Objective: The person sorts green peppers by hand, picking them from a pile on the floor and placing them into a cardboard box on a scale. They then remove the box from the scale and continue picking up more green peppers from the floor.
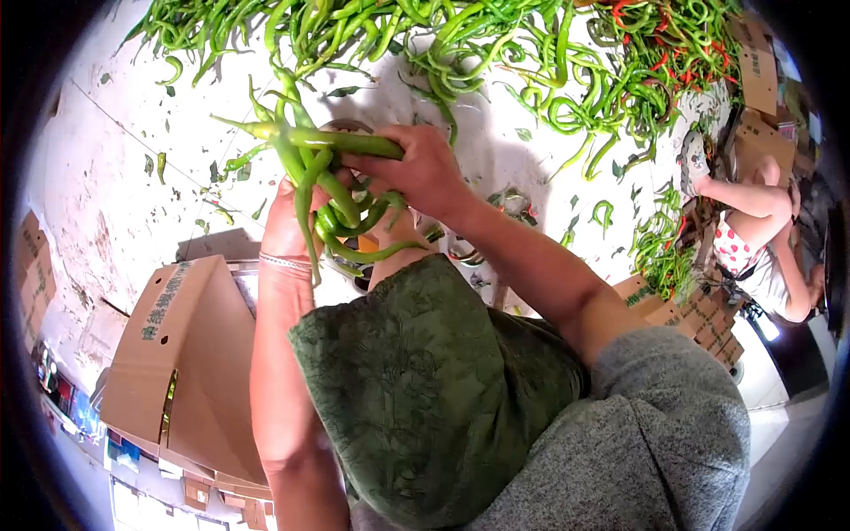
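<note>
My left hand (285,217) is closed around a loose bunch of long green chili peppers (341,199), which hides most of its fingers. Several of them stick out above the hand and curl down past the wrist, where I wear a thin bracelet (285,262). My right hand (423,168) grips the end of one thick, straight green pepper (350,142) that lies across the top of the bunch. Beyond both hands, a wide heap of green chili peppers (354,31) covers the pale floor.
Red peppers (660,62) mix into the heap at the far right. An open cardboard box (212,354) stands beside my left arm. Scattered leaves and single peppers (173,71) lie on the floor (115,159). Another person (753,230) sits at the right near stacked cardboard (708,327).
</note>
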`<state>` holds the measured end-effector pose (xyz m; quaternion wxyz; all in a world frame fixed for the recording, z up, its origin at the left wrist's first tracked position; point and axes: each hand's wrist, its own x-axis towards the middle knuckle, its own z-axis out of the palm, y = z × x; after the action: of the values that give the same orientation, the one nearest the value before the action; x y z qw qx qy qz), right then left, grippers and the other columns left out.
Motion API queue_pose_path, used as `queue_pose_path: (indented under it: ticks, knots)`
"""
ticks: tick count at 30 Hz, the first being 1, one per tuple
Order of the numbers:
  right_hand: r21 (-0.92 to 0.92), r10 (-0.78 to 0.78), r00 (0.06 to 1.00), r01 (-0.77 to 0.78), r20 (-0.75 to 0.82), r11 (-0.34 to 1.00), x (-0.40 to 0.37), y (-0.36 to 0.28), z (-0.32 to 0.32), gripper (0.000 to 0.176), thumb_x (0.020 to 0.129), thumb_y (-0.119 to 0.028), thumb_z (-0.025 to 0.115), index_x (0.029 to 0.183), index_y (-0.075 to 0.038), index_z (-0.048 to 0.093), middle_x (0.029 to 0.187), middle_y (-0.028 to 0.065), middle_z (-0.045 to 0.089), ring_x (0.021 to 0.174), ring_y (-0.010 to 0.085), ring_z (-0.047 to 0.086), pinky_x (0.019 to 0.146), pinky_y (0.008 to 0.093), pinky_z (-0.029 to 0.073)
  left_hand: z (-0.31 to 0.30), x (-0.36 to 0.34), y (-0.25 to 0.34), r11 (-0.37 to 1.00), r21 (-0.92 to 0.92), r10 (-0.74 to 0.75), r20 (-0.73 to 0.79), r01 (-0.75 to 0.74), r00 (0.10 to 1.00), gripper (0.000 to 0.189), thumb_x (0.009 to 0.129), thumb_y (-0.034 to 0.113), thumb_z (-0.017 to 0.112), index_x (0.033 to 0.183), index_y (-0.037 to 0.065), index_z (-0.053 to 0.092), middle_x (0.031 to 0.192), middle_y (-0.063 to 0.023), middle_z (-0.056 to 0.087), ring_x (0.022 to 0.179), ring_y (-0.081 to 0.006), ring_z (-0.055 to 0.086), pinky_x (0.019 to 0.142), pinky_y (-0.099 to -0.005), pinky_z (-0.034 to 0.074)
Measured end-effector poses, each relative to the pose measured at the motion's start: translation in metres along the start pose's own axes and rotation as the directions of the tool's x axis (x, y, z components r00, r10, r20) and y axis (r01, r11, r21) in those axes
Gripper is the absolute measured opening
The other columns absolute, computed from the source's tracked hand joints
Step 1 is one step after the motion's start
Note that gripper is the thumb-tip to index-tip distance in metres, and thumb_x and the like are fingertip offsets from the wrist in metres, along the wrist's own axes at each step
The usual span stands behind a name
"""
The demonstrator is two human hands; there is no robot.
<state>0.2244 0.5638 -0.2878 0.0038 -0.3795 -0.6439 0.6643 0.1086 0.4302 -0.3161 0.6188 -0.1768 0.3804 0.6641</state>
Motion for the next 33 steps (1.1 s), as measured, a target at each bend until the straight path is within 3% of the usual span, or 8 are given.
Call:
queue_pose_path:
  ticks: [3,10,14,17,21,24,26,33]
  knots:
    - [0.128,0.024,0.985,-0.002,-0.173,0.992,0.000,0.041,-0.017,0.020,0.077,-0.021,0.070,0.084,-0.003,0.066,0.057,0.0010,0.055,0.051,0.0096,0.049,0.052,0.0273,0.042,0.015,-0.005,-0.001,0.997,0.043,0.066,-0.008,-0.065,0.998,0.040,0.079,0.005,0.060,0.117,0.003,0.048,0.101,-0.0134,0.058,0.083,-0.0206,0.060,0.076,-0.0366,0.053]
    - [0.018,0.517,0.856,-0.517,0.011,0.856,-0.016,0.144,-0.121,0.022,0.081,-0.021,0.068,0.092,-0.003,0.063,0.067,0.0006,0.054,0.056,0.0135,0.051,0.054,0.0280,0.044,-0.026,-0.021,0.001,0.984,-0.104,0.136,-0.103,-0.147,0.985,0.010,0.081,0.011,0.059,0.088,0.008,0.053,0.101,-0.0147,0.061,0.094,-0.0226,0.057,0.084,-0.0407,0.048]
    - [-0.467,-0.027,0.936,-0.150,-0.350,0.871,0.012,0.182,-0.141,0.026,0.078,-0.020,0.069,0.098,-0.005,0.063,0.093,0.0096,0.061,0.082,0.0250,0.056,0.074,0.0333,0.046,-0.063,-0.033,-0.001,0.942,-0.244,0.261,0.106,-0.229,0.960,0.018,0.088,0.019,0.051,0.103,0.009,0.048,0.083,-0.0040,0.057,0.099,-0.0252,0.052,0.092,-0.0495,0.042]
    - [-0.262,0.000,0.768,-0.219,-0.640,0.940,0.066,0.161,-0.148,0.036,0.074,-0.036,0.069,0.080,-0.003,0.059,0.067,0.0077,0.059,0.060,0.0249,0.054,0.062,0.0352,0.044,-0.043,-0.042,0.000,0.919,-0.262,0.303,-0.002,-0.293,0.953,0.031,0.084,0.018,0.057,0.111,0.005,0.050,0.065,-0.0044,0.054,0.084,-0.0249,0.057,0.103,-0.0545,0.027]
    - [-0.091,0.256,0.640,-0.457,-0.724,0.885,0.129,0.179,-0.149,0.034,0.075,-0.032,0.067,0.087,-0.003,0.055,0.070,0.0113,0.060,0.070,0.0256,0.060,0.067,0.0371,0.046,-0.044,-0.036,-0.004,0.880,-0.364,0.349,0.065,-0.304,0.935,0.032,0.086,0.020,0.053,0.114,0.006,0.049,0.065,-0.0035,0.054,0.084,-0.0233,0.058,0.105,-0.0540,0.024]
    - [-0.206,0.173,0.808,-0.341,-0.564,0.917,0.110,0.201,-0.152,0.029,0.076,-0.022,0.065,0.088,0.000,0.051,0.066,0.0128,0.059,0.060,0.0255,0.061,0.058,0.0362,0.048,-0.037,-0.036,-0.002,0.859,-0.388,0.373,0.027,-0.334,0.927,0.029,0.088,0.021,0.050,0.114,0.006,0.050,0.066,-0.0025,0.053,0.075,-0.0215,0.056,0.106,-0.0528,0.023]
    - [0.213,0.239,0.841,-0.151,-0.486,0.965,0.066,0.159,-0.130,0.013,0.081,-0.011,0.059,0.088,-0.003,0.051,0.063,0.0057,0.056,0.050,0.0124,0.056,0.045,0.0227,0.045,-0.035,-0.037,-0.001,0.863,-0.357,0.371,-0.036,-0.358,0.928,0.026,0.089,0.021,0.049,0.111,0.007,0.051,0.064,-0.0014,0.049,0.069,-0.0195,0.053,0.106,-0.0519,0.023]
    - [0.498,0.228,0.649,0.267,-0.726,0.825,0.099,0.096,-0.129,0.052,0.086,-0.032,0.060,0.122,-0.004,0.035,0.108,0.0141,0.051,0.083,0.0192,0.057,0.063,0.0313,0.052,-0.039,-0.039,-0.002,0.856,-0.411,0.367,0.052,-0.315,0.929,0.022,0.090,0.021,0.047,0.108,0.008,0.052,0.064,-0.0015,0.048,0.069,-0.0187,0.052,0.105,-0.0486,0.027]
